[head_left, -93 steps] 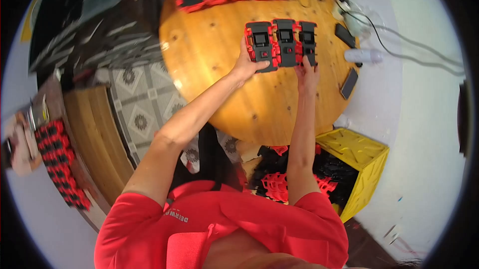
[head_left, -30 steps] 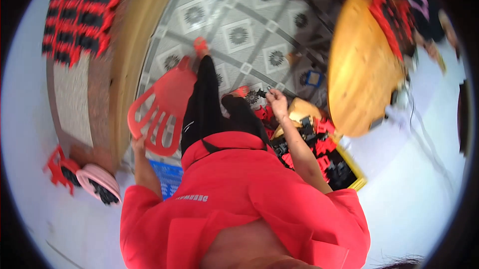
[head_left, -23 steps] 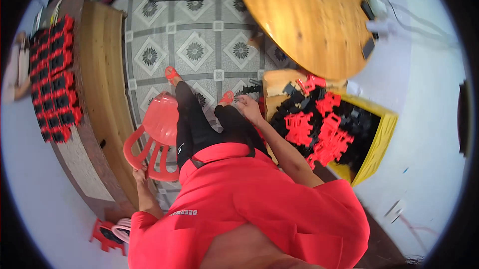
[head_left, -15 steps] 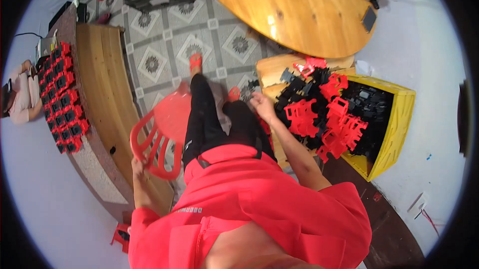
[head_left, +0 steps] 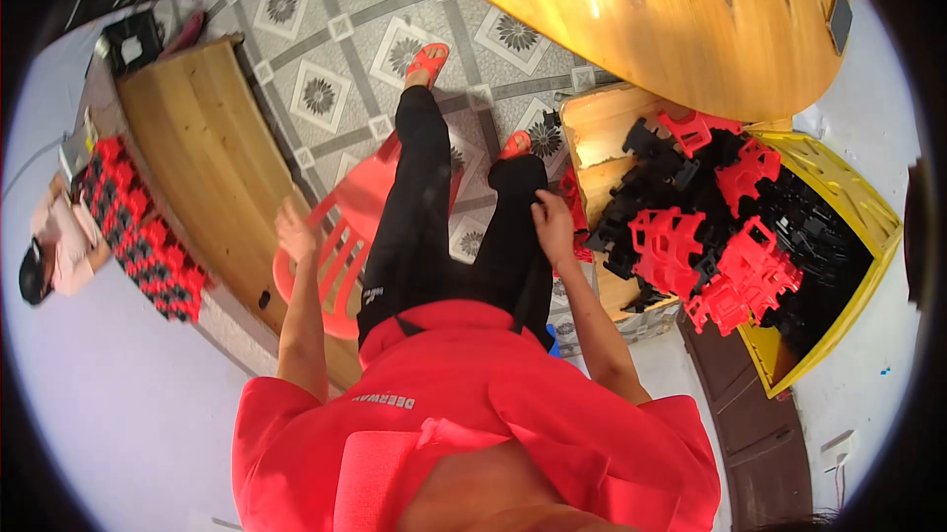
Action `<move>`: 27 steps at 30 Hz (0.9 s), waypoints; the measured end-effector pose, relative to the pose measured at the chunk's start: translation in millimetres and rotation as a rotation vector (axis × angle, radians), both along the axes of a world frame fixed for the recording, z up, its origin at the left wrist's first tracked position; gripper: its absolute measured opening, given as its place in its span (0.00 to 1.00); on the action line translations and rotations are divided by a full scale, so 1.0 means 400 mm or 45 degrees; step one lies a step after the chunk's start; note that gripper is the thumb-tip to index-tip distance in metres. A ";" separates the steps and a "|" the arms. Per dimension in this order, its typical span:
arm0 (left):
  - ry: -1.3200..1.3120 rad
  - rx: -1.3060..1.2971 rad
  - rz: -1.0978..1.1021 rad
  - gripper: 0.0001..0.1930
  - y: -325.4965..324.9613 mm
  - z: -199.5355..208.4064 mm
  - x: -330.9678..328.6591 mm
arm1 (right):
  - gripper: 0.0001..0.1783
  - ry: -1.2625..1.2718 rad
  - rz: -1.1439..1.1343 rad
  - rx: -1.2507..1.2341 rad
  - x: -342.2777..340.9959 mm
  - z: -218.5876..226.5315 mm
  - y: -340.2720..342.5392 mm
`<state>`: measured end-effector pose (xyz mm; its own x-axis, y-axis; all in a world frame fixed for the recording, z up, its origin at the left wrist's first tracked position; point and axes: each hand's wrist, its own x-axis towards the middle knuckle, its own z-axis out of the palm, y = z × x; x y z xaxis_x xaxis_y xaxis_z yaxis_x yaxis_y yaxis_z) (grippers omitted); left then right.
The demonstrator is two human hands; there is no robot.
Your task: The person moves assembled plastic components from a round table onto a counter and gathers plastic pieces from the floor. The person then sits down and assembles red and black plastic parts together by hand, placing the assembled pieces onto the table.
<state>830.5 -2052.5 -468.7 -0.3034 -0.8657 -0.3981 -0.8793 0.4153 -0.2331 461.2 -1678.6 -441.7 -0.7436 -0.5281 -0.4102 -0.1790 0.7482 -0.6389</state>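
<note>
Red chair (head_left: 367,193), part-hidden by leg (head_left: 419,177), near left hand (head_left: 294,229)

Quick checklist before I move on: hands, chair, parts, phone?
1. Left hand empty: ok, nothing visible in it.
2. Left hand clear of the red chair: cannot tell; they overlap in view.
3. Right hand empty: cannot tell, palm hidden.
4. All red parts inside the yellow crate: not ok, some lie outside it.
5. Phone away from the table edge: not ok, it's near the rim.
</note>
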 end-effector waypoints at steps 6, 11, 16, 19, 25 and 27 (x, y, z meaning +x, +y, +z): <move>0.192 0.857 -0.062 0.48 -0.071 -0.518 -0.150 | 0.16 0.300 0.273 0.114 0.051 -0.136 -0.073; 0.262 1.410 -0.259 0.42 -0.013 -0.808 -0.298 | 0.18 0.373 0.060 0.109 0.065 -0.201 -0.055; 0.190 1.599 -0.413 0.40 -0.009 -0.826 -0.350 | 0.19 0.433 -0.106 0.192 0.068 -0.216 -0.011; 0.154 1.682 -0.498 0.39 0.052 -0.834 -0.455 | 0.20 0.527 -0.173 0.164 0.056 -0.259 -0.001; 0.155 1.802 -0.640 0.36 0.079 -0.838 -0.595 | 0.21 0.532 -0.328 0.101 0.071 -0.355 0.002; 0.174 1.836 -0.670 0.36 0.021 -0.833 -0.585 | 0.21 0.559 -0.349 0.131 0.077 -0.381 -0.001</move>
